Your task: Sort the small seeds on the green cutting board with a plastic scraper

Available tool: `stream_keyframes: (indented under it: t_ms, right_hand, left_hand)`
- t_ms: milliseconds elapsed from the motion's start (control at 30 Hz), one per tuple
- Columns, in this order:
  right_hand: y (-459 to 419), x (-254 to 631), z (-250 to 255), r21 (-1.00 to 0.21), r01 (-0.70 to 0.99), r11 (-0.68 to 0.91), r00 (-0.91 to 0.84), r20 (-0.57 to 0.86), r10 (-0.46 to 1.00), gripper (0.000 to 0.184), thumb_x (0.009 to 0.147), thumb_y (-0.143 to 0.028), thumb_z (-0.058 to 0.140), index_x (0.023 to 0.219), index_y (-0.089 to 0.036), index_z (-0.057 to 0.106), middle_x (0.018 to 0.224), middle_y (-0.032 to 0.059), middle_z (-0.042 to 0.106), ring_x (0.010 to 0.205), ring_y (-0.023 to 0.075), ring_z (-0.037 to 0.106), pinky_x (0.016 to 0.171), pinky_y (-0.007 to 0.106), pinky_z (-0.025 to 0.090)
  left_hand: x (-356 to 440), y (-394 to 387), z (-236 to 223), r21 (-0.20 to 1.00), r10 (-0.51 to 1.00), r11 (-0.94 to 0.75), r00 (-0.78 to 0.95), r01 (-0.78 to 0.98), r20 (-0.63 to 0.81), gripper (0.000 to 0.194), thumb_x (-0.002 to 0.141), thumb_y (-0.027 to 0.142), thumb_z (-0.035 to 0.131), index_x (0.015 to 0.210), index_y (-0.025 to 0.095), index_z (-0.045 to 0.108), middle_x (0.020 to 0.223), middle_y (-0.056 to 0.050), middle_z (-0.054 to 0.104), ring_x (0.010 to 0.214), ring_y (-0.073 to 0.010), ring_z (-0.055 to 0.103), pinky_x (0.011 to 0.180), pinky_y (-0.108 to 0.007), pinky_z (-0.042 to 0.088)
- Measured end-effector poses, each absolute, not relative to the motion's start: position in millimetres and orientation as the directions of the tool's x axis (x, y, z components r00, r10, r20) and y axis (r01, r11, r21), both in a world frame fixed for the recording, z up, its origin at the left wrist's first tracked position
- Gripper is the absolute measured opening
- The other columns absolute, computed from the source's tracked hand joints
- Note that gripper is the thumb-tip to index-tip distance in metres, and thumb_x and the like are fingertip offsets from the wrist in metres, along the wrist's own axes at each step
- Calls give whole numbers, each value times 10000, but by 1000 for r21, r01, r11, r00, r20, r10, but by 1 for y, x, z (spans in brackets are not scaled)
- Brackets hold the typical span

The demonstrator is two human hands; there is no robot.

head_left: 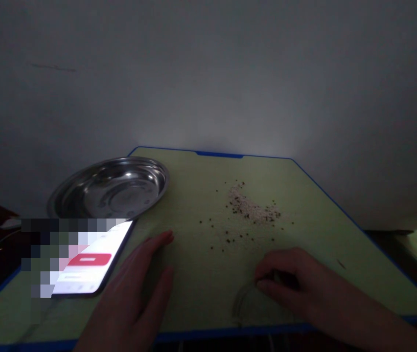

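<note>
Speckled grain heap [252, 208] on bench [190, 195], long axis far-left to near-right; right hand [300, 276] nearer, on heap's near side, fingertips pinched together, contents can't tell; left hand [129, 286] loose, empty, near-left of heap.

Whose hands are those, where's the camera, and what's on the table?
No machine here, just a person's bare left hand and right hand. The camera sits on their head, looking forward and down. On the blue-edged table are a metal bowl, a phone with its screen lit, and pale grains with dark bits among and around them. The left hand is open and looks empty. The right thumb and a finger pinch beside a faint round shape; I can't tell whether they hold anything.
</note>
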State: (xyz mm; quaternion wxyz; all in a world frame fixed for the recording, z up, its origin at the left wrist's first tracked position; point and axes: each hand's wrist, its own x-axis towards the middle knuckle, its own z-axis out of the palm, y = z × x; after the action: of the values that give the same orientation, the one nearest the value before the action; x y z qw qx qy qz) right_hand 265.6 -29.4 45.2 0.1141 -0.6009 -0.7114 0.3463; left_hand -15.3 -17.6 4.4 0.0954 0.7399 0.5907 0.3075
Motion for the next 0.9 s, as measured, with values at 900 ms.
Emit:
stream_keyframes:
  t_ms: [900]
  right_hand:
    - [25,241,68,-541,785,302,-368,-15,930,176,868,-212,536,803,-205,700,734,1,673,626,123,541,572,248,371]
  left_hand:
    - [-9,-20,12,603,954,-258,100,755,283,386,902,418,440,1283,357,444,1306,-2,586,1181,-237,570,956,-449,504]
